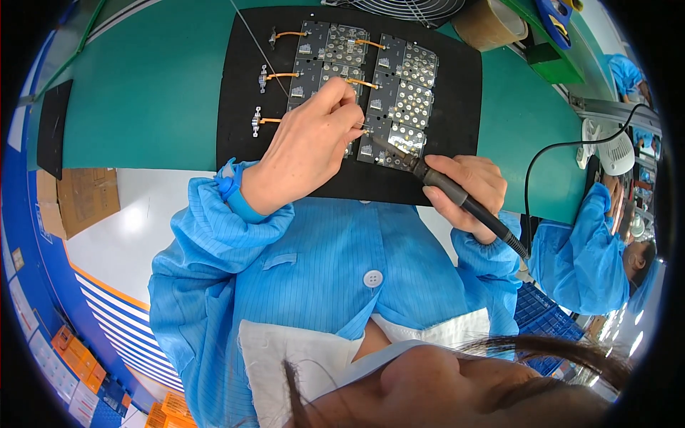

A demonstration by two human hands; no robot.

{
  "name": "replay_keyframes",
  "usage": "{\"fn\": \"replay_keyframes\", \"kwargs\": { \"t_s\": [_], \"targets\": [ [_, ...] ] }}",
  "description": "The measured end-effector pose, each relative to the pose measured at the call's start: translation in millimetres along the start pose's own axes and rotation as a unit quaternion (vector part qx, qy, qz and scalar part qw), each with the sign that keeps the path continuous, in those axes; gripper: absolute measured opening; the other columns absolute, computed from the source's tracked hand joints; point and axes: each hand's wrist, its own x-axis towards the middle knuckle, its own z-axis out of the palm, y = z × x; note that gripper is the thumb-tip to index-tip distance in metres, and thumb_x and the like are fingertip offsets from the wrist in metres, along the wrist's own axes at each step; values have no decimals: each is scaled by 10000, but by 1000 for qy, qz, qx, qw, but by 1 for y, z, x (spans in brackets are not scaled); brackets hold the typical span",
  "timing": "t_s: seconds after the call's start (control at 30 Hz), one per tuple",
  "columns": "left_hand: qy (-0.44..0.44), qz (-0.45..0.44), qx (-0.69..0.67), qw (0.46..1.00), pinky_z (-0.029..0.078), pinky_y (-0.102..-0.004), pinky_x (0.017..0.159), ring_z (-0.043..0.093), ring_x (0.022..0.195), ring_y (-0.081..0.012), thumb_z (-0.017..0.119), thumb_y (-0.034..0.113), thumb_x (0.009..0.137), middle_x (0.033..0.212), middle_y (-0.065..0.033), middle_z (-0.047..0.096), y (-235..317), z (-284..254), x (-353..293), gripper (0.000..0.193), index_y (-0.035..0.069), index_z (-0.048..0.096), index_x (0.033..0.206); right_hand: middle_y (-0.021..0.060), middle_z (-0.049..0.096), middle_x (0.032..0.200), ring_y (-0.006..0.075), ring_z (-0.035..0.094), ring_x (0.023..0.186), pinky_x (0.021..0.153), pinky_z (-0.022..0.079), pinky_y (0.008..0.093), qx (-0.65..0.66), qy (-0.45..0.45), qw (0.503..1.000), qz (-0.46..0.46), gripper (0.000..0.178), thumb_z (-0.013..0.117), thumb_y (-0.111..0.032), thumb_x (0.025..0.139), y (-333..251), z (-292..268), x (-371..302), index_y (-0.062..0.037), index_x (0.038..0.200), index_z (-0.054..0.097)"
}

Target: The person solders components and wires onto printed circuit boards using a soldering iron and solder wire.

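My left hand [303, 146] is closed in a pinch on a thin solder wire [258, 44], which runs down from the top and shows again at the fingertips. In my right hand [474, 182] is a soldering iron [426, 173] with a black handle. Its tip points left, close to the wire's end, over the nearest circuit board [382, 152] of the right column; exact contact is too small to tell. Several dark boards with round, shiny contacts lie in two columns on a black mat [457, 107]. Orange flex cables [289, 33] stick out leftward; my left hand hides part of the left column.
A green work surface [143, 93] surrounds the mat. A metal fan guard [407, 8], a tape roll [492, 25] and a green holder [556, 64] stand at the back. The iron's black cord [528, 167] loops at right. Beyond, a person in blue [578, 264] sits.
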Motion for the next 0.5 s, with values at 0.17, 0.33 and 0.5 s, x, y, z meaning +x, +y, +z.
{"fn": "replay_keyframes", "kwargs": {
  "t_s": [0.17,0.33,0.5],
  "targets": [
    [-2,-2,3,1000,465,-345,644,576,742,-237,658,-67,797,964,-114,478,0,0,-1,124,-45,574,887,103,627,594,217,625,476,429,465,286,-4,-2,1000,5,296,782,-129,733,-1,-1,1,64,937,688],
    [5,2,6,1000,472,-347,650,585,754,-237,658,-63,800,971,-114,478,3,2,-4,122,-43,577,889,100,630,595,207,621,471,416,453,280,4,0,1000,-7,285,777,-132,742,-1,0,-3,57,937,690],
    [-1,-9,5,1000,476,-348,656,587,758,-237,659,-55,804,971,-112,475,1,3,-3,118,-39,582,892,99,633,595,200,620,466,407,450,278,-3,-4,1000,1,281,772,-141,753,1,0,-2,54,939,691]
  ]
}}
